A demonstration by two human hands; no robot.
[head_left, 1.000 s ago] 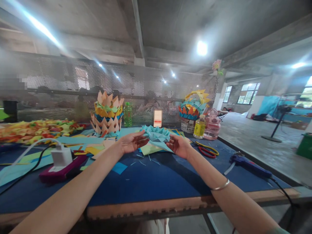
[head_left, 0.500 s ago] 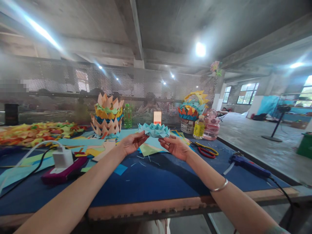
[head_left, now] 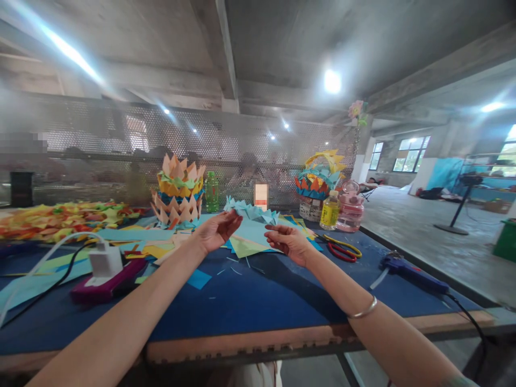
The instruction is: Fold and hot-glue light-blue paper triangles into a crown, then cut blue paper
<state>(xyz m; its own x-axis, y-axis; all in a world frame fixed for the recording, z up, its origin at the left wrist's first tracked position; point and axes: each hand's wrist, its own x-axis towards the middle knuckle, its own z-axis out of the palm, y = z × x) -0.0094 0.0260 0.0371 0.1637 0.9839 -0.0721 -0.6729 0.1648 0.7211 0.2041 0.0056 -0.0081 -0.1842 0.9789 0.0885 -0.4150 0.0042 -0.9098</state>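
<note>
My left hand (head_left: 215,232) pinches the left end of a light-blue folded paper piece (head_left: 252,211) with a zigzag, pointed edge. The piece tilts down to the right, above the table. Below its right end is my right hand (head_left: 288,242), apart from the paper, its fingers loosely bent and holding nothing visible. Beneath the hands lie flat sheets of coloured paper (head_left: 248,247) in light blue and pale green.
Left stand a stacked paper-petal piece (head_left: 178,191), a heap of folded papers (head_left: 60,220) and a power strip (head_left: 107,282) with a charger. Right are red-and-yellow-handled scissors (head_left: 342,250), a glue gun (head_left: 417,274), a yellow bottle (head_left: 329,210), a pink jug (head_left: 350,209) and a paper basket (head_left: 312,185).
My right hand has let go of the light-blue folded paper and dropped slightly away. The paper now tilts, its left end raised in my left hand.
</note>
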